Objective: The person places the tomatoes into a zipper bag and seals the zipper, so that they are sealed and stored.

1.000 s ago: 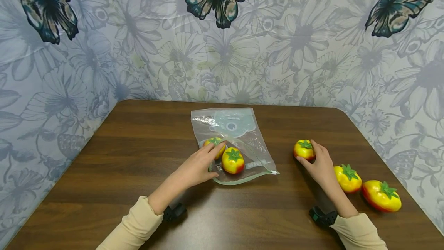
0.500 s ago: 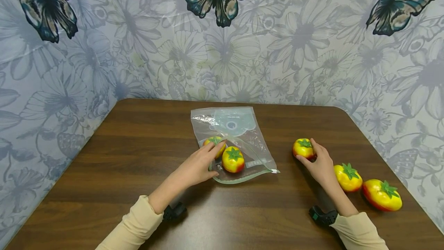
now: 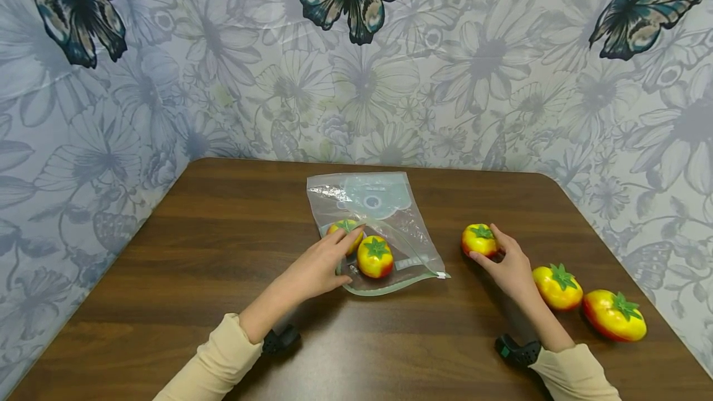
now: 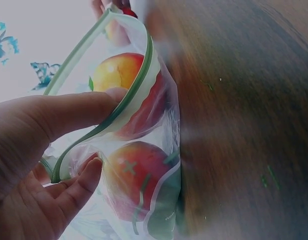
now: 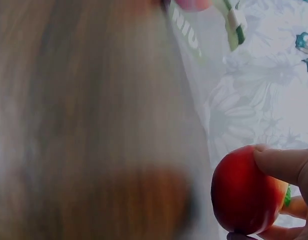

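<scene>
A clear zip bag (image 3: 409, 228) with a green rim lies mid-table, its mouth toward me. Two yellow-and-red fruits with green star-shaped leaves are in it: a front fruit (image 3: 375, 258) and a rear one (image 3: 352, 241) partly hidden by my left hand (image 3: 314, 268). In the left wrist view, that hand holds the bag's rim (image 4: 148, 60), thumb on one side and fingers on the other, with the mouth gaping. To the right, my right hand (image 3: 511, 268) grips another such fruit (image 3: 478, 240) between thumb and fingers; its red side (image 5: 244, 192) shows in the right wrist view.
Two more fruits, one near fruit (image 3: 558, 288) by the right wrist and one outer fruit (image 3: 614, 315), lie on the right of the brown wooden table (image 3: 234, 215). A flower-and-butterfly cloth (image 3: 362, 91) hangs behind the table. The bag's white slider (image 3: 442, 275) points right.
My right hand has shifted slightly left with the fruit in its grip. My left hand and the bag stay in place.
</scene>
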`<action>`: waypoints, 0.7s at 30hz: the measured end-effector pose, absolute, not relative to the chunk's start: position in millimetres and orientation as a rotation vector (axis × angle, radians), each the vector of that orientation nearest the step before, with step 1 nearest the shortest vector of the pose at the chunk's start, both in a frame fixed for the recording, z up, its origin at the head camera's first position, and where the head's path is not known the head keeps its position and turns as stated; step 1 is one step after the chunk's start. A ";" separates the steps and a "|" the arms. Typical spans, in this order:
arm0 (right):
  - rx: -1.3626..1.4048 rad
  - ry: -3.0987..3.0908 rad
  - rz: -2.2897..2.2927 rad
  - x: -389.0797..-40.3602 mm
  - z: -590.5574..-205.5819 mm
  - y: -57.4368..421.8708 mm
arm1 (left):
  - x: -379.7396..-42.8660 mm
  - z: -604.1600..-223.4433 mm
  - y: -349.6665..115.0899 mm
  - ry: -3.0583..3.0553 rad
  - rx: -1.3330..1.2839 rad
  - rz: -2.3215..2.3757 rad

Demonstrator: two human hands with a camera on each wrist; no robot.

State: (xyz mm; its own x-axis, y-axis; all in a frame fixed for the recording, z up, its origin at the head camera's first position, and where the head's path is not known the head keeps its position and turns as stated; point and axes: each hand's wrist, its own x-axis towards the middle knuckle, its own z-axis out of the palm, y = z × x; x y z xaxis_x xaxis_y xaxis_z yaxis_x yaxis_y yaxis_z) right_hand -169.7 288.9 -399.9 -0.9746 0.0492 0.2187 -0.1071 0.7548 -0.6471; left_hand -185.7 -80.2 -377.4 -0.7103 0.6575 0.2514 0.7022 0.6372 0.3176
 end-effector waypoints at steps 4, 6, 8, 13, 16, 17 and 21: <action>0.070 -2.728 1.062 -166.1 -392.5 281.4 | -184.8 -377.4 -80.0 -2.737 -1.143 -0.607; 0.099 -2.715 1.080 -163.2 -388.0 276.4 | -184.3 -377.7 -79.9 -2.733 -1.144 -0.611; 0.133 -2.699 1.100 -159.8 -383.7 270.9 | -184.1 -378.5 -79.8 -2.729 -1.148 -0.614; 0.215 -2.659 1.143 -149.9 -371.7 256.3 | -183.6 -379.5 -79.4 -2.707 -1.165 -0.620; 0.255 -2.629 1.142 -142.3 -363.4 247.0 | -183.3 -379.7 -79.5 -2.695 -1.174 -0.625; 0.270 -2.619 1.138 -139.3 -360.5 243.6 | -183.3 -379.8 -79.5 -2.694 -1.175 -0.622; 0.369 -2.561 1.169 -125.7 -348.7 228.8 | -183.2 -379.0 -79.5 -2.687 -1.169 -0.607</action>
State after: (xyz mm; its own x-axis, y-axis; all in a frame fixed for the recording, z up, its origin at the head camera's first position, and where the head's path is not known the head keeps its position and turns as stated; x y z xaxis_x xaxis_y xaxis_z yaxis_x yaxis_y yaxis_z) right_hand -125.7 228.8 -348.7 -0.9217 -0.1062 0.3732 -0.3516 0.6354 -0.6875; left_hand -183.2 -79.5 -379.0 -0.6852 0.6675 0.2913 0.7279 0.6144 0.3043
